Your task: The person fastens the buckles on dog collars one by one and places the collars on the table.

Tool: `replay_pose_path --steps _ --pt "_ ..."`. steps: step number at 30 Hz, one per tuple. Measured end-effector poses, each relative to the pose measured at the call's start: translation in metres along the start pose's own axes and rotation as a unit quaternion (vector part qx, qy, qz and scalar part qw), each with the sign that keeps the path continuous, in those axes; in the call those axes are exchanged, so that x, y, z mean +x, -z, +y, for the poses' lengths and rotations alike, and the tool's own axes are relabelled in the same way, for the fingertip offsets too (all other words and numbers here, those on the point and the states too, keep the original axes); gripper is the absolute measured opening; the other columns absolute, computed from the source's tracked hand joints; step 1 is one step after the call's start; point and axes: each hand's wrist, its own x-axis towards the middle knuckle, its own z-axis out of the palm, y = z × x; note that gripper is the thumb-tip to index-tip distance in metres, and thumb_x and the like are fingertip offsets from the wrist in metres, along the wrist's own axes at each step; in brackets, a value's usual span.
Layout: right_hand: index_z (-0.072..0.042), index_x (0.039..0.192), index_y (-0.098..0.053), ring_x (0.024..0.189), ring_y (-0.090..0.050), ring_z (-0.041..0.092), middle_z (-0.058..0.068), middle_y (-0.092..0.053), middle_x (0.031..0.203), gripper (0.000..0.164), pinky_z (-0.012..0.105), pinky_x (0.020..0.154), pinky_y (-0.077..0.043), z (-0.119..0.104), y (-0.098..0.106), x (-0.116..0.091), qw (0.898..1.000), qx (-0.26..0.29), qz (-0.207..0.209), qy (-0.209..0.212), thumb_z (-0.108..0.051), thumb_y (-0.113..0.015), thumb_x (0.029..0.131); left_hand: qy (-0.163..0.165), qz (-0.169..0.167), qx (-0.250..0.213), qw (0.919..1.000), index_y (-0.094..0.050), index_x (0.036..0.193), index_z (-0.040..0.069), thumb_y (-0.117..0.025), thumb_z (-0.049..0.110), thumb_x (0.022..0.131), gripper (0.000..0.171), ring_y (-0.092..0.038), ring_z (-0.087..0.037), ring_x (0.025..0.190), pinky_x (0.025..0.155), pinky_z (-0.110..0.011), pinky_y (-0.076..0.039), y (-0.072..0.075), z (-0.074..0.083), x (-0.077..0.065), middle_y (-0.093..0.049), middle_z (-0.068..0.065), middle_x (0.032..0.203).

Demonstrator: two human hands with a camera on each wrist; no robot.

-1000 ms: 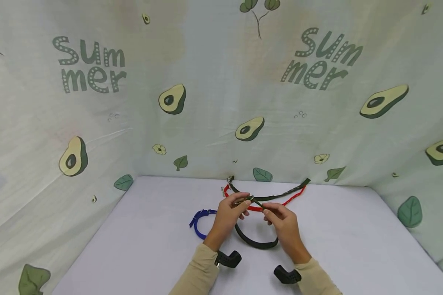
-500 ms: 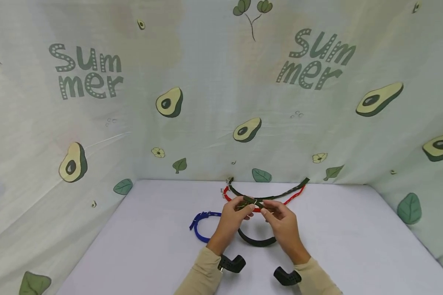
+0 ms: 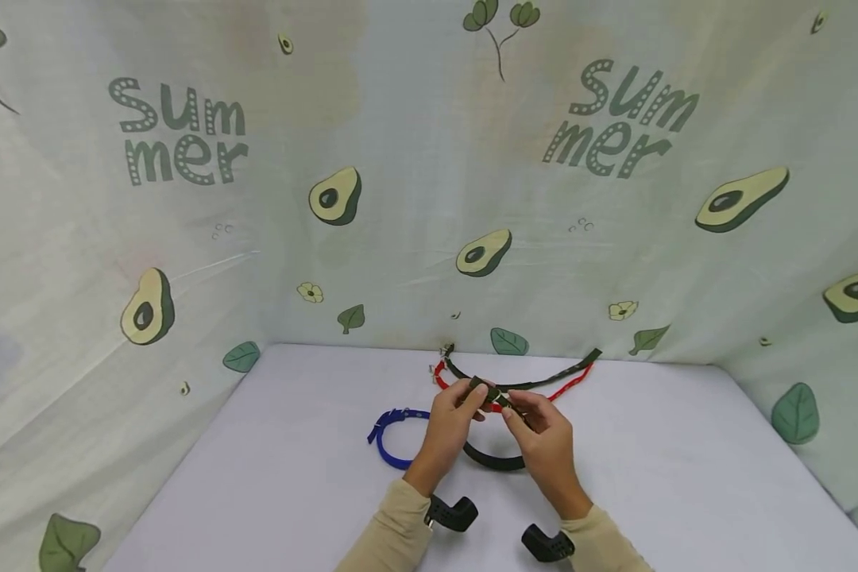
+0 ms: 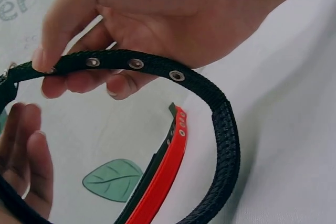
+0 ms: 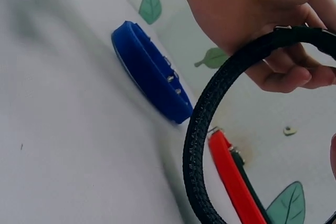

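Note:
Both hands hold a dark collar in a loop above the table. In the left wrist view, the left hand pinches the collar's strap between thumb and fingers, beside a row of metal-ringed eyelets. A metal buckle shows just past its fingertips at the left edge. The right hand pinches the collar close to the left hand. In the right wrist view, the right hand's fingers lie behind the strap, near metal fittings. The collar's padded part hangs down as a round loop.
A blue collar lies buckled in a ring at the left, partly behind the left forearm. Behind the hands, a red collar and a dark green collar lie side by side on the white table. A printed cloth hangs behind.
The left hand has shifted slightly right, closer to the right hand. The strap end now sticks up past the left thumb, and the hanging loop looks smaller and higher.

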Motion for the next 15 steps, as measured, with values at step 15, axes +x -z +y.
replay_pose_path --steps 15 --pt "0.002 0.106 -0.066 0.082 -0.065 0.012 0.009 -0.069 0.093 0.024 0.019 0.069 -0.054 -0.008 -0.006 0.001 0.998 -0.064 -0.003 0.007 0.002 -0.077 0.085 -0.043 0.064 -0.033 0.9965 -0.070 0.099 -0.003 -0.061 0.011 0.100 0.017 -0.061 -0.014 0.086 0.082 -0.039 -0.056 -0.012 0.027 -0.012 -0.062 -0.005 0.095"
